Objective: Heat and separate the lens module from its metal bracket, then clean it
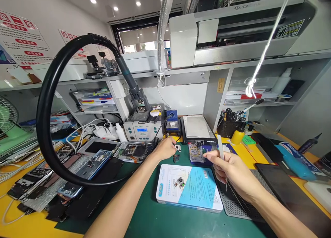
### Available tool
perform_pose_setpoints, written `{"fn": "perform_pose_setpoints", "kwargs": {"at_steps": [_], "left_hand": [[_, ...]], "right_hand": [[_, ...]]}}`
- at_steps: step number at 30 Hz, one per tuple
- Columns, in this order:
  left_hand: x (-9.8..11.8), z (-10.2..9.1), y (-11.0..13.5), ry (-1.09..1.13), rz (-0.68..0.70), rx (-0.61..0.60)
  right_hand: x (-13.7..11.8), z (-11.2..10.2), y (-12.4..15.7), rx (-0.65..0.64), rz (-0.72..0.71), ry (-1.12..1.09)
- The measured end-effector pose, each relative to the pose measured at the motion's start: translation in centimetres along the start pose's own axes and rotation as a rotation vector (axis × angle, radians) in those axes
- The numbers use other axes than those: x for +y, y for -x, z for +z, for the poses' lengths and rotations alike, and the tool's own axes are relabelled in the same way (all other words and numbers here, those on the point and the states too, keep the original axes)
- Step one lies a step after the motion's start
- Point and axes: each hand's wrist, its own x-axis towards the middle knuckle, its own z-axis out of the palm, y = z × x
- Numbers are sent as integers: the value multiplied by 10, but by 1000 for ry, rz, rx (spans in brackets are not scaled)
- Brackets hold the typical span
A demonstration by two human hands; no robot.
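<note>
My left hand (167, 149) reaches forward over the green mat, fingers pinched on a small phone camera module (178, 147). Just below it, a second small dark part (176, 158) lies on the mat. Nearer to me, a loose camera module (180, 183) rests on a white and light-blue box (199, 191). To the right of that box, my right hand (229, 165) is closed around a slim pale tool (220, 146) that points upward. Its lower end is partly hidden by my fingers, so its exact kind is unclear.
A hot-air station (144, 127) stands at the back, its thick black hose (42, 103) looping on the left. Opened phones and parts (85, 172) crowd the left side. A heating plate (198, 127) sits behind my hands. At right are a yellow bottle (237, 134) and a grey perforated pad (232, 205).
</note>
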Motion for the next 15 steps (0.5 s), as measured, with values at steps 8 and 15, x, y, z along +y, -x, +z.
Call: {"fn": "perform_pose_setpoints", "kwargs": {"at_steps": [8, 15], "left_hand": [[5, -5, -2, -120, 44, -54], [5, -6, -6, -199, 101, -85]], "right_hand": [[-5, 3, -1, 14, -8, -22], [-9, 8, 0, 56, -2, -38]]}}
